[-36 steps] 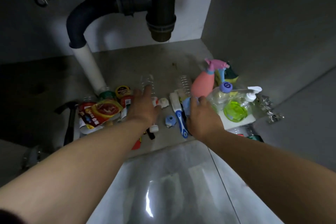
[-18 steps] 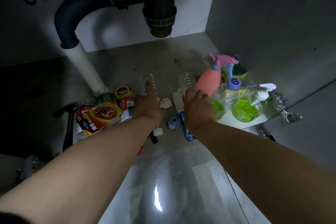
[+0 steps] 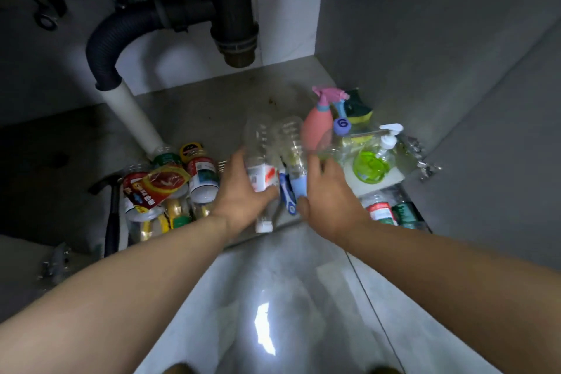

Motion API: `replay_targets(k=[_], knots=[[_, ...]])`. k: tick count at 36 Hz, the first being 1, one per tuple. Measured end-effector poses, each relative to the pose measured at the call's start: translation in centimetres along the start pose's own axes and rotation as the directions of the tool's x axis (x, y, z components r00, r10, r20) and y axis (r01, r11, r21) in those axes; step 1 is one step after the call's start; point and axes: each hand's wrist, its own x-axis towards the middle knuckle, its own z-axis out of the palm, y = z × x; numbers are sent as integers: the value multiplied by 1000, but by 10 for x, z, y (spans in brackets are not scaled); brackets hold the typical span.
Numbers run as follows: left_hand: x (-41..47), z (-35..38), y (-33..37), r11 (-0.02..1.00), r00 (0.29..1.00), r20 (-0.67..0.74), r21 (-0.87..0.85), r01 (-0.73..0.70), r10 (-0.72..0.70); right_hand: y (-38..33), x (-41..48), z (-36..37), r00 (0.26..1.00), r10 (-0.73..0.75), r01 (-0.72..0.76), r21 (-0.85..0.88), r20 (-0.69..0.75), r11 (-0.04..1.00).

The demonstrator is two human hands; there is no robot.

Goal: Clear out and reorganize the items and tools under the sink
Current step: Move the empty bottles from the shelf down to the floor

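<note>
The clearing-out is looking barely begun. Nearly everything is sitting inside the cabinet: a heap of labelled bottles [image 3: 170, 188] is lying on the left of the cabinet floor [image 3: 197, 109], a hammer [image 3: 111, 215] is lying just beside that heap, and a pink spray bottle [image 3: 318, 121] and a green pump bottle [image 3: 371, 165] are crowding the right corner under the drain pipe [image 3: 235, 9]. Nothing is showing on the tiled floor in front, so the emptying and all of the regrouping are, by this view, waiting to be done.

The person is working on two bottles at the cabinet's front edge. The left hand [image 3: 243, 203] is closing its grip round a clear bottle with a red-and-white label [image 3: 258, 146], fingers wrapping its lower half, its white cap pointing back toward the person below the wrist. The right hand [image 3: 332, 203] is gripping a clear bottle with a pale blue band [image 3: 292, 143] near that band, thumb curling in underneath. Both bottles are tilting up and away from the palms, side by side and almost touching. A blue-and-white brush [image 3: 287, 191] is lying between the two hands, held by neither.
</note>
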Motion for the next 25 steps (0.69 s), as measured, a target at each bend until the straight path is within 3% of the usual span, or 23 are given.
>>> replay_targets(k=[3,11,14,18,25], knots=[[-36,21,11,997,991,134,-75,20,-10,35,-45,-13,998,19,-18,-11,63,1000],[-129,99,14,979,903,410,-91,183,-130,119,-134,-18,912,259,-349,269,318,898],[-145,129,12,958,863,435,-2,286,-256,142,-139,-8,871,299,-415,258,390,873],[-146,158,1,915,832,423,-20,404,-358,161,-123,11,855,341,-441,202,390,874],[-111,187,-30,866,820,341,-30,499,-461,176,-90,52,870,322,-348,4,373,938]])
